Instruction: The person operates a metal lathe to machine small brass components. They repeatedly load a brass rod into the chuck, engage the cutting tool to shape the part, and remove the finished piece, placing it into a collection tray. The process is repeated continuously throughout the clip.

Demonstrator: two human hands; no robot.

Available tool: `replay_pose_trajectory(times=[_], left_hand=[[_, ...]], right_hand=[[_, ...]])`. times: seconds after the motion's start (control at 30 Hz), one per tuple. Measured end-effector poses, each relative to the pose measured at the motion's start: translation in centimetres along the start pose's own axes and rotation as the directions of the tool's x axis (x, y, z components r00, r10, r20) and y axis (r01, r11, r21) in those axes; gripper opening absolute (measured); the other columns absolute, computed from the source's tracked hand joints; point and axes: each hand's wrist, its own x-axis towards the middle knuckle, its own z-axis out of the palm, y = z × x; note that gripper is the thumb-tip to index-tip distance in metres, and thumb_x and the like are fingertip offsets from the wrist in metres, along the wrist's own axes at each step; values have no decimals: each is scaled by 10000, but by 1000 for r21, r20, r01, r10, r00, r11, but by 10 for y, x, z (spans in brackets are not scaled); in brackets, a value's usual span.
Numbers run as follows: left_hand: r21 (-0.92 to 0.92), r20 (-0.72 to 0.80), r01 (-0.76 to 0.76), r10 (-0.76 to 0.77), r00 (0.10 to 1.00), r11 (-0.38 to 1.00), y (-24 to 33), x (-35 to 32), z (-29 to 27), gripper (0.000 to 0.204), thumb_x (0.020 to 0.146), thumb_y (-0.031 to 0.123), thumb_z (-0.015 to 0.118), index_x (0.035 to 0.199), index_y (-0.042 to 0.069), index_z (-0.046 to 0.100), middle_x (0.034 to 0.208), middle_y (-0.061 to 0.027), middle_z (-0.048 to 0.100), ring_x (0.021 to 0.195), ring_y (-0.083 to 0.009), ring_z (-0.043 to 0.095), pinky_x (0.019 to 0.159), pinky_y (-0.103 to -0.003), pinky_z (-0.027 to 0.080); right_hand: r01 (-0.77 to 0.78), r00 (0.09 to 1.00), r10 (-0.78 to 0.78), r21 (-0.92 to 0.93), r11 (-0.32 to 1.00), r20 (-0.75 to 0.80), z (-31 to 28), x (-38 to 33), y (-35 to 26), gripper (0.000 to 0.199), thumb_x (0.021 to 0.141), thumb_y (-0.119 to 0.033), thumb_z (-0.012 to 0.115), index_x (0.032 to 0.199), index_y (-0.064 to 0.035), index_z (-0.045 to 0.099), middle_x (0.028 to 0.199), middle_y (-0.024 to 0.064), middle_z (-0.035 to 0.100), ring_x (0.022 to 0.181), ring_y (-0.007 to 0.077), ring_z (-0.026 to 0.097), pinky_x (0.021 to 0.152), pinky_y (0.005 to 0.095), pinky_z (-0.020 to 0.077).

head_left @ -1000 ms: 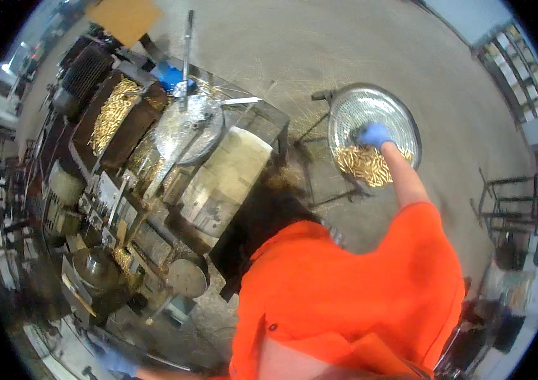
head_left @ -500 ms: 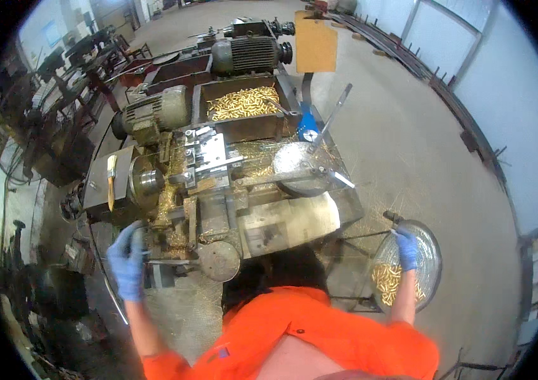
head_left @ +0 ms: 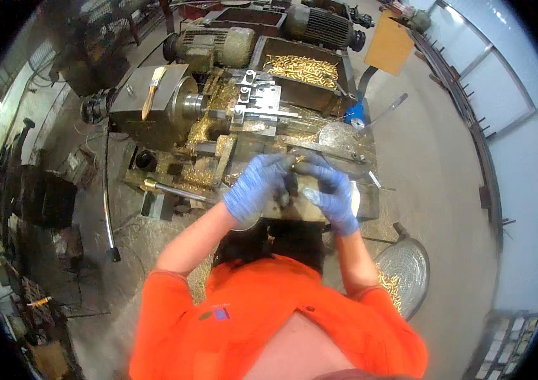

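Note:
My left hand (head_left: 258, 189) and my right hand (head_left: 332, 193), both in blue gloves with darkened fingertips, meet in front of me over the near edge of a lathe-like machine. A small brass piece (head_left: 299, 161) glints where their fingertips come together. Both hands are partly closed around it, and the fingers hide most of its shape. Beyond them is the machine's tool block (head_left: 262, 98), with clamped metal bars. To its left sits the round metal chuck (head_left: 192, 104), strewn about with brass shavings.
A paintbrush (head_left: 152, 95) lies on the headstock. Behind the tool block, a metal bin (head_left: 310, 92) holds many brass pieces. A round tray (head_left: 416, 269) with more brass pieces (head_left: 390, 288) stands at my right. A lever (head_left: 177, 192) with a brass end juts out at the machine's front left.
My right hand has left the round tray and come to the middle. My left hand has moved right from the lever to meet it. The view has shifted, too.

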Motion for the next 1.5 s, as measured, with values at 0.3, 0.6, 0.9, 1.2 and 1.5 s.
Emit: replay_pose_trajectory(times=[0.3, 0.6, 0.9, 1.2, 1.5], left_hand=[[449, -89, -119, 177, 980, 886, 3, 12, -22, 276, 862, 260, 577, 902, -9, 625, 695, -37, 610, 581, -86, 522, 541, -230, 433], [726, 60, -119, 110, 992, 678, 14, 12, -20, 310, 857, 273, 578, 838, -32, 630, 625, -42, 579, 584, -78, 478, 534, -275, 421], [991, 104, -121, 246, 964, 55, 6, 23, -40, 364, 831, 360, 574, 670, 39, 638, 575, -122, 578, 541, -273, 571, 540, -356, 443], [875, 300, -405, 359, 884, 265, 2, 27, -33, 238, 757, 182, 627, 953, 46, 630, 873, -105, 616, 742, -254, 610, 684, -328, 488], [777, 34, -187, 256, 966, 601, 8, 16, -49, 278, 843, 262, 573, 971, 20, 626, 765, -125, 636, 699, -164, 596, 660, -296, 476]], right_hand=[[166, 986, -144, -603, 781, 85, 3, 12, -12, 340, 677, -248, 740, 947, -64, 645, 1098, 161, 556, 1021, 300, 526, 866, 370, 425], [237, 950, -31, -656, 716, 310, -7, 28, -14, 238, 680, -266, 723, 791, -63, 665, 868, 138, 611, 783, 308, 578, 691, 368, 472], [190, 975, -50, -689, 699, 219, -26, 28, -20, 212, 703, -246, 724, 809, -66, 685, 888, 127, 629, 818, 272, 600, 724, 340, 477], [-142, 986, 163, -369, 918, 25, -25, 29, -6, 236, 680, -175, 739, 849, -20, 685, 937, 143, 635, 849, 181, 590, 766, 282, 452], [441, 892, -172, -719, 537, 418, 6, 51, -9, 193, 669, -225, 708, 762, -66, 651, 857, 109, 614, 808, 304, 549, 723, 384, 442]])
